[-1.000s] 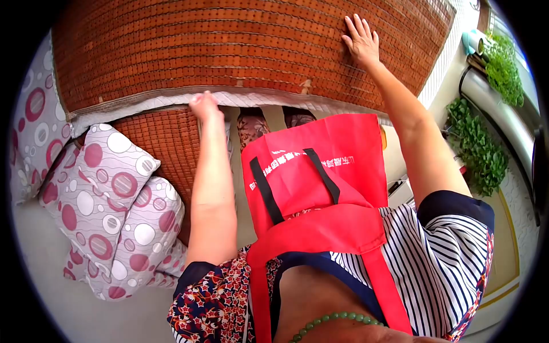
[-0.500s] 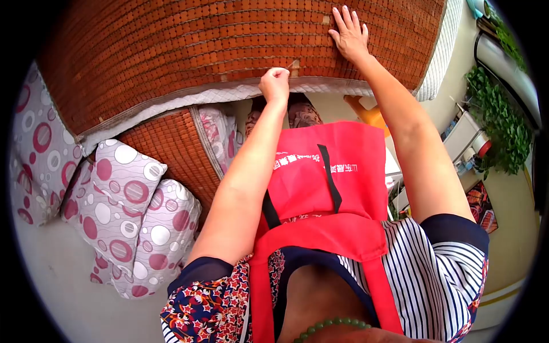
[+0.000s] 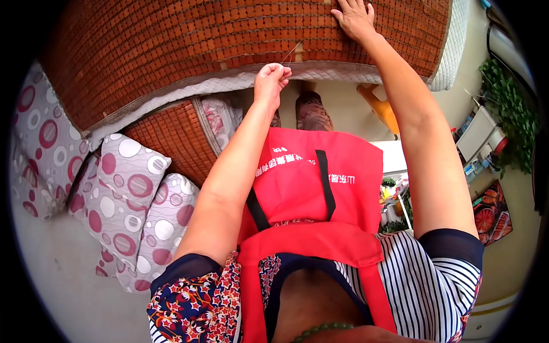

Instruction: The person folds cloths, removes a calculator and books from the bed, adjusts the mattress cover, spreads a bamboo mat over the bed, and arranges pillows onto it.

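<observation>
My left hand [image 3: 271,83] is at the near edge of a brown tile mat [image 3: 189,54], its thumb and fingers pinched on a thin thread [image 3: 293,50]. The thread rises from the fingertips in a loose loop toward a pale gap among the tiles. Further up and to the right, my right hand [image 3: 355,22] rests palm down on the mat, fingers spread; its fingertips are partly cut off by the top of the view. Under the mat lies a white quilted mattress pad [image 3: 337,71], showing along the edge.
Patterned pillows [image 3: 128,200] and a second piece of tile mat [image 3: 163,134] are on the left. A yellow-orange stool [image 3: 380,108] stands below the edge. On the right are a green plant [image 3: 509,114] and a small shelf [image 3: 477,137]. A red apron [image 3: 320,188] covers my front.
My left hand has drawn back a little toward me, and more of the thread shows. My right hand stays flat on the mat, now higher in view. The camera has shifted slightly.
</observation>
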Motion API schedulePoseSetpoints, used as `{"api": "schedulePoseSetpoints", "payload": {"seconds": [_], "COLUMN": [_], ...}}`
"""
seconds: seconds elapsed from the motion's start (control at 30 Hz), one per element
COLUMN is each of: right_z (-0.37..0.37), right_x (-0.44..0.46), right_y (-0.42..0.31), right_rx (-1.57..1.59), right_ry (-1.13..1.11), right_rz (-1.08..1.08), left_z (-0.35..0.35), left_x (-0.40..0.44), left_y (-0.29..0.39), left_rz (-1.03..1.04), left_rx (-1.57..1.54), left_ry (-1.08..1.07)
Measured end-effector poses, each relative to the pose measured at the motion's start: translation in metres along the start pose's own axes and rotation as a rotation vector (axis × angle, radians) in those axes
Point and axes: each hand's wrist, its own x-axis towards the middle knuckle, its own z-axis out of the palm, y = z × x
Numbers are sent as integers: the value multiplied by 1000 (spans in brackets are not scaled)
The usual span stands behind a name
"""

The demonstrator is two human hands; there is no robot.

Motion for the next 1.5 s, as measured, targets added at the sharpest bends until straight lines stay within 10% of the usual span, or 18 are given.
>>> {"api": "schedulePoseSetpoints", "payload": {"seconds": [1.5], "right_z": [-9], "right_x": [-6], "right_y": [2], "right_rx": [50], "right_ry": [-62], "right_rz": [-25], "left_z": [14], "left_x": [-23], "left_y": [-103], "left_rz": [438], "left_rx": [767], "left_ry": [111]}}
